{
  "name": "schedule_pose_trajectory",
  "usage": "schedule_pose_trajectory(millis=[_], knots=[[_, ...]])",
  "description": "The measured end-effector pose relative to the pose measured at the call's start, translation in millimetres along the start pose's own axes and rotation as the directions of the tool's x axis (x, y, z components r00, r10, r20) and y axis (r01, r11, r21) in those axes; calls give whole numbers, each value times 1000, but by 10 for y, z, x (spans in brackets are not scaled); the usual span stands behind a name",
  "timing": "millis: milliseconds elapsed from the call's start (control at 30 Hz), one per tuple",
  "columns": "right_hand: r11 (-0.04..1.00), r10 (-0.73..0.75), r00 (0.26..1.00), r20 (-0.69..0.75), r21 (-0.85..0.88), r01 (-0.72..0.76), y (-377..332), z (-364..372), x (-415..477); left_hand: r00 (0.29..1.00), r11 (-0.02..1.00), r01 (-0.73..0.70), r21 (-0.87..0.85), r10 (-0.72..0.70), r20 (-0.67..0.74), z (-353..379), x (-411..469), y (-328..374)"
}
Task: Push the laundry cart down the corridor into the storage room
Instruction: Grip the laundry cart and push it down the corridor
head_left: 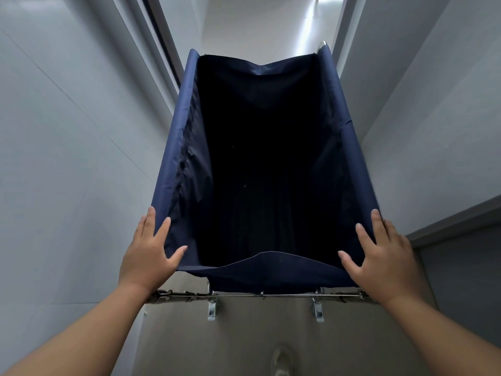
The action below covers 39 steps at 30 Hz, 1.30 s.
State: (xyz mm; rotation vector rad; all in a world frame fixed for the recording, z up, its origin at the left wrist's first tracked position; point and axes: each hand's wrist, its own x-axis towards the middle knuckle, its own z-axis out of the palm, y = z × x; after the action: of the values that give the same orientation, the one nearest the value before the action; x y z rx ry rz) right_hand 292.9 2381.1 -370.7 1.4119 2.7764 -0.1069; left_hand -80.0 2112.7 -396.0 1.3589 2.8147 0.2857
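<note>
The laundry cart (173, 147) is a deep navy fabric bag on a metal frame, filling the middle of the head view; its inside is dark and looks empty. My left hand (149, 253) rests on the near left corner of the rim, fingers spread over the fabric, thumb inside. At the near right corner my right hand (385, 256) lies the same way. Both palms press on the rim rather than curl around it. A metal crossbar (260, 295) with two brackets runs below the bag's near edge.
Pale grey walls (67, 131) close in on both sides of the narrow corridor. A dark door frame (162, 42) stands at far left and a doorway edge (349, 36) at far right. A grey ledge (455, 221) juts from the right wall. My shoe (282, 359) shows on the floor.
</note>
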Motion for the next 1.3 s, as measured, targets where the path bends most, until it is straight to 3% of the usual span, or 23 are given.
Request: schedule_pose_trajectory(millis=[1300], knots=[[998, 35, 999, -7, -50, -35, -257, -42, 2299, 1000, 1000, -25, 19, 25, 14, 199, 2403, -206]])
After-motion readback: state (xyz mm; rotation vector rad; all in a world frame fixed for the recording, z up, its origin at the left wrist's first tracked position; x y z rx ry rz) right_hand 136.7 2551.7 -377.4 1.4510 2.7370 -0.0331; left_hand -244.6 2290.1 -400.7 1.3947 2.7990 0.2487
